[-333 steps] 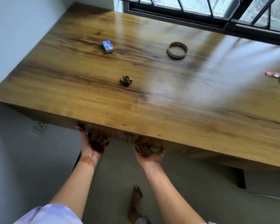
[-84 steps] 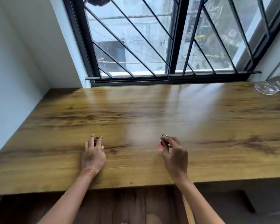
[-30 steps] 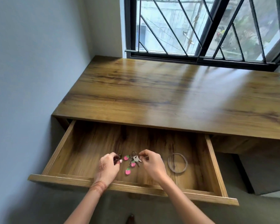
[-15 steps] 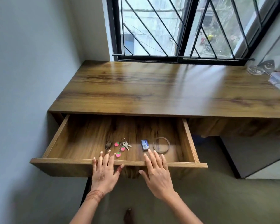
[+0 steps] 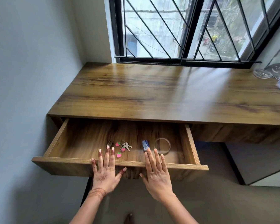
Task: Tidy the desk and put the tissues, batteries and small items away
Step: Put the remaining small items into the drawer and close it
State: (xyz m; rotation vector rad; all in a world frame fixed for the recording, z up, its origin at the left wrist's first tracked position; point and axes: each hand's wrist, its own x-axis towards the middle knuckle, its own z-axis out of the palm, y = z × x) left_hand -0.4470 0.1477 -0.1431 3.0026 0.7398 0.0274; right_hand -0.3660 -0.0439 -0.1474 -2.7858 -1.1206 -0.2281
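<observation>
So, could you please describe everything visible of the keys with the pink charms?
The bunch of silver metal keys with three pink strawberry-shaped charms lies flat on the floor of the open wooden drawer, near its front, about midway across. The keys point right; the charms spread left and forward. The left hand is close beside it, apparently not touching.

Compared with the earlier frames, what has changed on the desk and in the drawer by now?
The blue box, ring, dark clip and keys have gone from the desk top into the drawer, now pulled open. The left hand and right hand have let go of clip and keys and lie flat on the drawer front. The ring stayed put in the last second.
</observation>
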